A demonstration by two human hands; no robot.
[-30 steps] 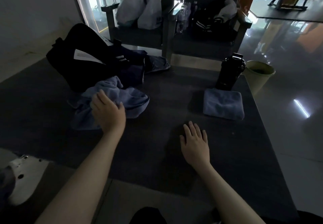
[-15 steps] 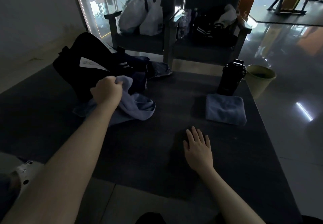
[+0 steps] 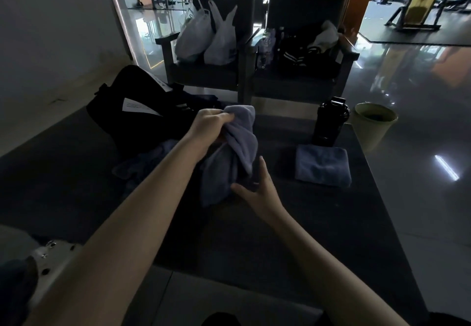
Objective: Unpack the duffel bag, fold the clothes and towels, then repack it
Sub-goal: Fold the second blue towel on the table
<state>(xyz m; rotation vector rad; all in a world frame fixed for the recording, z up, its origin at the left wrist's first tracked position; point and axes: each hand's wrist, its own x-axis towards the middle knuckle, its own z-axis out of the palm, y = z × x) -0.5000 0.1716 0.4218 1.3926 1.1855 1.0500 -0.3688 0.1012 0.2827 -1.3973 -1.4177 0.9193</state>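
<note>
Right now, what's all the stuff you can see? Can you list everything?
table: one, dark, right in front.
duffel bag: one, black, table's far left.
lifted towel: one, grey-blue, held up mid-table.
folded towel: one, grey-blue, table's right side.
crumpled cloth: one, bluish, beside the bag.
bottle: one, black, behind folded towel.
bin: one, pale green, floor right of table.
chairs: two, dark, behind table.
plastic bags: two, white, on one chair.
left hand: one, grips lifted towel's top.
right hand: one, open, by towel's lower part.
</note>
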